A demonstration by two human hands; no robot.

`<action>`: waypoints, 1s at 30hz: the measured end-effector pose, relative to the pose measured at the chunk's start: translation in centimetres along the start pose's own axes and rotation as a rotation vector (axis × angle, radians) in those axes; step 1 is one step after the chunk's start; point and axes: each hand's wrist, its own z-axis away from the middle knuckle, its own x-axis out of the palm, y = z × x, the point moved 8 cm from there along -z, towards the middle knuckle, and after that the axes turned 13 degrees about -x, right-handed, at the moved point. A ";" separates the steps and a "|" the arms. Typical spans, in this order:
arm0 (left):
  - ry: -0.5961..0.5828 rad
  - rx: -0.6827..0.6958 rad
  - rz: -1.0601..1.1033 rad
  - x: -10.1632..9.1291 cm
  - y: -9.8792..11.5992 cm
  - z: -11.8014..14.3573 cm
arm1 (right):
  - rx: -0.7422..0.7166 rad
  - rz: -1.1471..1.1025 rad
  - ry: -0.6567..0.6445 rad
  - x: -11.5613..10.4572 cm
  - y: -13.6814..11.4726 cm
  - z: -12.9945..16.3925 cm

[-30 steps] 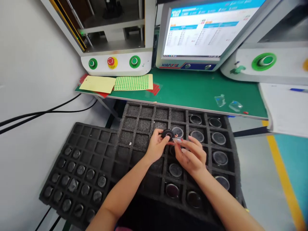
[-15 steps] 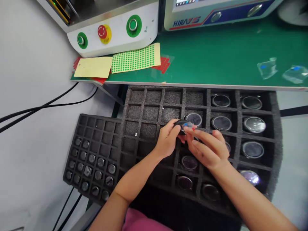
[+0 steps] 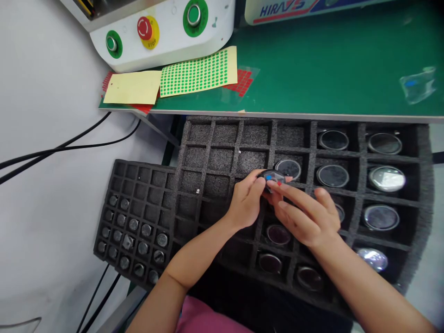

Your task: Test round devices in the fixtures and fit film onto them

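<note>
The left hand's (image 3: 245, 200) fingers grip a dark disc (image 3: 264, 173) over the tray (image 3: 222, 159). The right hand's (image 3: 308, 215) seem to pinch a clear film (image 3: 276, 176) against it.

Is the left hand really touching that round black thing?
Touching. The head view shows the left hand holding the round black thing by its edge, with the thumb pressed against it.

Bare left forearm (image 3: 199, 247) angles up and right, elbow bent; bare right forearm (image 3: 367, 273) enters from lower right. Left hand (image 3: 247, 200): thumb uppermost, pinch grip. Right hand (image 3: 308, 215): fingers extended leftward, foremost fingertip beside left thumb, one finger raised apart.
</note>
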 end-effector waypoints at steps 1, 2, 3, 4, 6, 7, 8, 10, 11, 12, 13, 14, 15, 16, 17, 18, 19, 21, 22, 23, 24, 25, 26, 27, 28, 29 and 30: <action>-0.005 -0.001 -0.004 0.0 0.0 0.0 | -0.060 0.040 0.008 -0.2 -0.5 -0.4; -0.011 -0.002 -0.007 0.1 0.0 0.0 | -0.110 0.081 0.015 -0.3 -0.9 -0.8; -0.015 -0.002 -0.011 0.1 0.0 0.0 | -0.145 0.118 0.017 -0.4 -1.2 -1.0; -0.014 0.000 -0.017 0.1 0.1 0.0 | -0.164 0.146 0.017 -0.4 -1.4 -1.3; -0.001 0.015 -0.029 0.0 0.2 0.0 | -0.185 0.183 0.014 -0.4 -1.5 -1.6; 0.003 0.027 -0.030 0.0 0.3 0.0 | -0.192 0.193 0.009 -0.4 -1.5 -1.7; 0.004 0.039 -0.022 0.0 0.4 -0.1 | -0.197 0.197 0.003 -0.2 -1.5 -2.0; -0.004 0.055 0.013 0.1 0.5 -0.1 | -0.195 0.196 -0.003 -0.1 -1.5 -2.6; -0.011 0.049 0.034 0.1 0.4 -0.2 | -0.195 0.188 -0.003 -0.1 -1.6 -3.0; -0.016 0.032 0.057 0.1 0.3 -0.3 | -0.196 0.175 -0.003 -0.1 -1.6 -3.4; -0.019 0.010 0.076 0.0 0.1 -0.4 | -0.201 0.153 -0.006 -0.2 -1.8 -3.7; -0.016 -0.010 0.090 0.0 0.0 -0.5 | -0.210 0.126 -0.012 -0.3 -2.0 -4.0; -0.016 -0.022 0.099 0.0 -0.1 -0.5 | -0.223 0.094 -0.020 -0.5 -2.2 -4.2; -0.017 -0.025 0.106 0.0 -0.1 -0.6 | -0.236 0.061 -0.027 -0.6 -2.4 -4.3; -0.018 -0.020 0.110 0.0 0.0 -0.6 | -0.249 0.031 -0.028 -0.8 -2.7 -4.3; -0.022 -0.014 0.111 0.0 0.1 -0.6 | -0.257 0.005 -0.021 -1.1 -2.8 -4.3; -0.025 -0.011 0.108 0.0 0.2 -0.6 | -0.255 -0.014 -0.005 -1.3 -2.8 -4.2; -0.020 -0.018 0.097 0.0 0.2 -0.6 | -0.221 -0.033 0.028 -1.3 -2.4 -4.1; -0.008 -0.021 0.091 0.0 0.2 -0.6 | -0.190 -0.034 0.041 -1.2 -2.1 -4.1; 0.007 -0.018 0.087 -0.1 0.2 -0.7 | -0.155 -0.031 0.049 -1.0 -1.6 -4.2; 0.024 -0.010 0.082 -0.3 0.2 -0.7 | -0.119 -0.024 0.051 -0.7 -1.1 -4.4; 0.039 0.000 0.079 -0.4 0.2 -0.7 | -0.086 -0.020 0.055 -0.4 -0.6 -4.5; 0.048 0.008 0.075 -0.5 0.2 -0.7 | -0.058 -0.015 0.066 -0.2 -0.1 -4.7; 0.051 0.013 0.071 -0.5 0.2 -0.7 | -0.038 -0.010 0.084 -0.2 0.2 -4.8; 0.054 0.016 0.067 -0.5 0.2 -0.7 | -0.028 -0.005 0.108 -0.4 0.5 -4.8; 0.055 0.014 0.064 -0.5 0.2 -0.7 | -0.030 -0.001 0.131 -0.5 0.5 -4.8; 0.058 0.010 0.062 -0.5 0.2 -0.7 | -0.039 0.003 0.147 -0.7 0.5 -4.7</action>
